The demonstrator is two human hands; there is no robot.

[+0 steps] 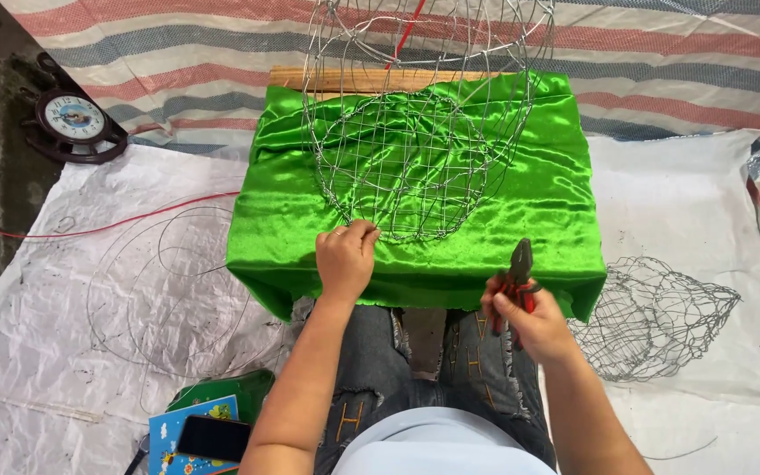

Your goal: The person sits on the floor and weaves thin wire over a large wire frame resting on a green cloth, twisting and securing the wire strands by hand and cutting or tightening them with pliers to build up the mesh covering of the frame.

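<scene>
A large wire mesh frame [415,132] shaped like a basket stands on a low table draped in shiny green cloth [556,202]. My left hand [345,257] pinches the frame's lower front edge near the cloth's front. My right hand [525,315] holds red-handled pliers [518,271] upright, jaws pointing up, in front of the table's right front corner and apart from the frame. My knees in grey jeans sit under the table's front edge.
A second, smaller wire mesh frame [657,317] lies on the white sheet at right. Loose wire coils [169,290] lie at left, with a red cord [90,230]. A round clock [74,119] sits far left. A dark phone [213,437] rests on a colourful book.
</scene>
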